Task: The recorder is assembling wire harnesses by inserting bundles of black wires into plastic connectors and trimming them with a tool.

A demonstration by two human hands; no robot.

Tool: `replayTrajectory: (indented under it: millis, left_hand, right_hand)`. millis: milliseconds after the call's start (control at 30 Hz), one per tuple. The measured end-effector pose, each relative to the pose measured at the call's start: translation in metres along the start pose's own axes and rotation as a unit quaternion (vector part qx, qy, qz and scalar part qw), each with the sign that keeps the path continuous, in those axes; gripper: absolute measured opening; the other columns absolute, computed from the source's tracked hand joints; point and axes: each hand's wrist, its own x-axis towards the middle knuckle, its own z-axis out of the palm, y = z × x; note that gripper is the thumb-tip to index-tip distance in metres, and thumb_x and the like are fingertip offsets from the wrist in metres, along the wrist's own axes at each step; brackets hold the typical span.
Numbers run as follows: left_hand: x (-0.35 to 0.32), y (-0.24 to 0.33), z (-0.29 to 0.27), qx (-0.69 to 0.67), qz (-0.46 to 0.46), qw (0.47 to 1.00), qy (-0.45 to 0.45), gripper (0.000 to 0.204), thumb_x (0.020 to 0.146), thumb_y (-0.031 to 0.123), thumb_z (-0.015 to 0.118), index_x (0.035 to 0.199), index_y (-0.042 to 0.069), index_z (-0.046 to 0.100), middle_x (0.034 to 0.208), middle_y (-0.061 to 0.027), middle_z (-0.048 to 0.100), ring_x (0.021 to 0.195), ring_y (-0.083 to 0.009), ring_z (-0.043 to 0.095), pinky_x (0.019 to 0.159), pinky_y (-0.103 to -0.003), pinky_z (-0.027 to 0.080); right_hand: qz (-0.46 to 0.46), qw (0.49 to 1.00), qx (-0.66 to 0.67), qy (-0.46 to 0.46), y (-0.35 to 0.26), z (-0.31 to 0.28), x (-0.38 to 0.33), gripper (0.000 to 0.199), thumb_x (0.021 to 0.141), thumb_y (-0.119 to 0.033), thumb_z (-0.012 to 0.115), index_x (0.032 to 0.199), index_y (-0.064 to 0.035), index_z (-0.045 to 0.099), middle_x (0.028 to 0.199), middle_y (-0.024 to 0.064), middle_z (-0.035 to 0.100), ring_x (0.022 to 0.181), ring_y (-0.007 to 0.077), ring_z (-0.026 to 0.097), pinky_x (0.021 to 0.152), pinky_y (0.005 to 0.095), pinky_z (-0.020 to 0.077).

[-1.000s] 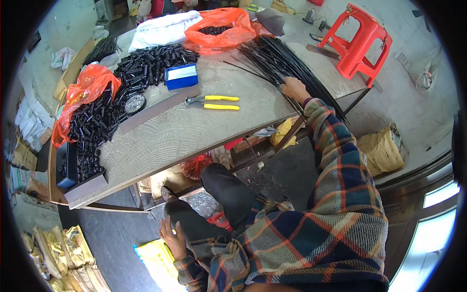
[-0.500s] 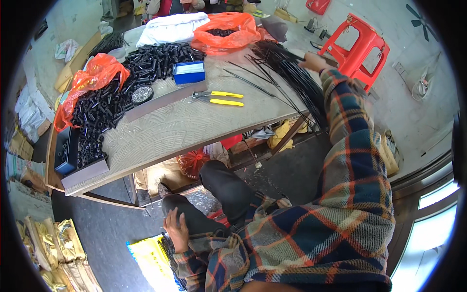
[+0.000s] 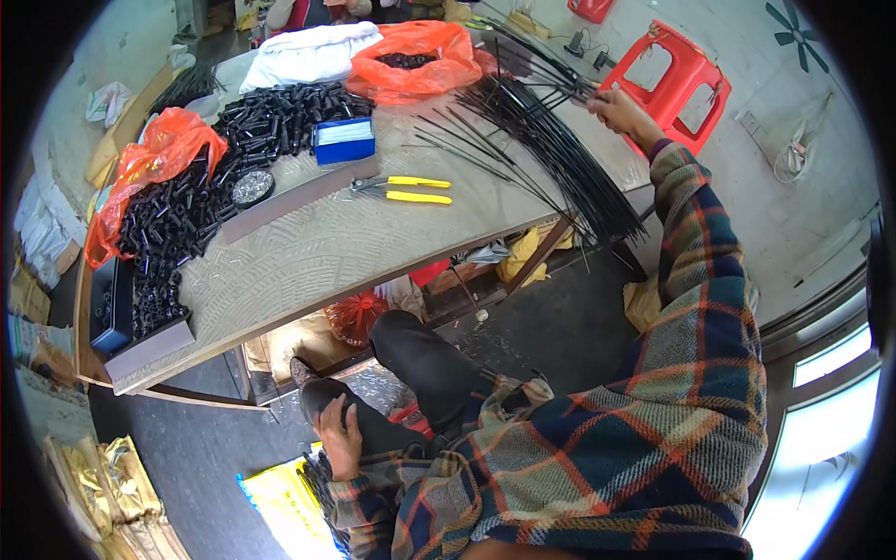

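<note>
My right hand (image 3: 623,117) reaches out over the far right of the table. Its fingers are closed around the near ends of a bunch of thin black rods (image 3: 558,70), which fan out away from me to the upper left. Just below lies a large pile of similar long black rods (image 3: 569,163), some jutting past the table's front edge. A few loose rods (image 3: 481,145) lie left of the pile. My left hand (image 3: 339,439) rests on my thigh, fingers spread, holding nothing. Yellow-handled pliers (image 3: 418,189) lie mid-table, away from both hands.
A heap of short black tubular parts (image 3: 271,121) covers the table's left, beside a blue box (image 3: 343,142), a small round dish (image 3: 252,189) and an orange bag (image 3: 173,154). Another orange bag (image 3: 425,79) and a white cloth (image 3: 308,54) lie at the back. A red stool (image 3: 667,89) stands beyond the right end.
My right hand has lifted a bunch of rods off the pile, and their far ends now spread up and away. My view has shifted slightly right. My left hand stays on my thigh.
</note>
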Motion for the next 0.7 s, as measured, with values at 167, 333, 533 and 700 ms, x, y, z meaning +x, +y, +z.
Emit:
replayTrajectory:
  millis: [167, 333, 533, 700]
  left_hand:
    - [0.004, 0.014, 0.005, -0.015, 0.009, 1.000, -0.003, 0.022, 0.083, 0.014, 0.054, 0.099, 0.001, 0.060, 0.095, -0.0136, 0.061, 0.092, -0.0296, 0.056, 0.093, -0.044, 0.032]
    - [-0.006, 0.029, -0.005, -0.014, -0.004, 1.000, -0.001, 0.022, 0.081, 0.013, 0.056, 0.099, 0.001, 0.060, 0.089, -0.0147, 0.062, 0.085, -0.0302, 0.057, 0.089, -0.043, 0.036]
    - [-0.006, 0.031, -0.005, -0.022, -0.031, 0.999, -0.019, 0.022, 0.084, 0.013, 0.053, 0.100, -0.001, 0.059, 0.090, -0.0179, 0.062, 0.085, -0.0328, 0.057, 0.079, -0.036, 0.043]
    - [0.012, 0.052, -0.005, -0.031, -0.009, 0.999, -0.031, 0.021, 0.083, 0.014, 0.055, 0.097, -0.001, 0.061, 0.091, -0.0191, 0.062, 0.083, -0.0338, 0.058, 0.077, -0.037, 0.045]
  right_hand:
    - [-0.113, 0.983, -0.096, 0.112, -0.008, 0.001, 0.080, 0.030, 0.083, -0.030, 0.053, 0.081, 0.0003, 0.054, 0.063, 0.0113, 0.055, 0.050, 0.0204, 0.049, 0.048, 0.0320, 0.0398]
    - [-0.301, 0.891, -0.202, 0.273, -0.053, -0.021, 0.115, 0.036, 0.084, -0.030, 0.051, 0.092, 0.0047, 0.055, 0.079, 0.0230, 0.058, 0.066, 0.0303, 0.056, 0.063, 0.0392, 0.0436]
    - [-0.204, 0.875, -0.139, 0.417, -0.116, -0.022, 0.110, 0.042, 0.087, -0.036, 0.045, 0.108, 0.0008, 0.050, 0.080, 0.0275, 0.058, 0.078, 0.0422, 0.056, 0.066, 0.0471, 0.0431]
    - [-0.252, 0.780, 0.047, 0.571, -0.142, -0.013, 0.099, 0.035, 0.089, -0.029, 0.044, 0.095, 0.0045, 0.050, 0.082, 0.0308, 0.055, 0.080, 0.0434, 0.054, 0.067, 0.0454, 0.0431]
